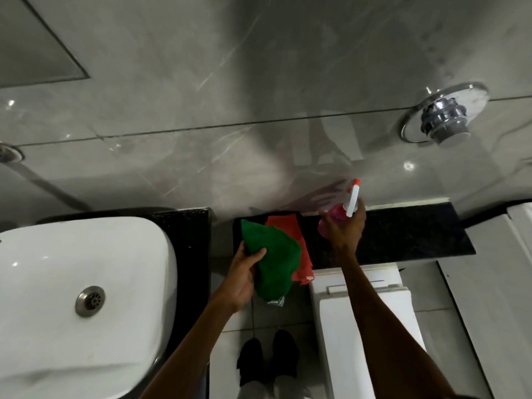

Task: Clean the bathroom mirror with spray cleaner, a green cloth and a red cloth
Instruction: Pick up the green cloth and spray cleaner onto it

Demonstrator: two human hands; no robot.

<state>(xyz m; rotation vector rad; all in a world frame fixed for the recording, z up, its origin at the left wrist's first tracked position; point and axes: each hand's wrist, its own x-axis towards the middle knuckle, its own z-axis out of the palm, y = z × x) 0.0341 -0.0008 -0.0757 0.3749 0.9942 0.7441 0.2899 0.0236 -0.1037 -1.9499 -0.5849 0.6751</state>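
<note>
My left hand (243, 276) grips the green cloth (273, 260), which hangs folded over the front edge of a black stone ledge (403, 231). Beneath and behind it lies the red cloth (293, 228), draped over the same ledge and partly covered by the green one. My right hand (344, 228) is closed around a pink spray bottle (335, 214) with a white trigger head and red nozzle, held upright just above the ledge near the wall. The corner of the mirror (31, 47) shows at the upper left.
A white basin (72, 283) with a metal drain sits on a black counter at the left. A white toilet (371, 326) stands below the ledge at the right. A chrome flush valve (444, 116) juts from the grey tiled wall. My feet are on the floor tiles.
</note>
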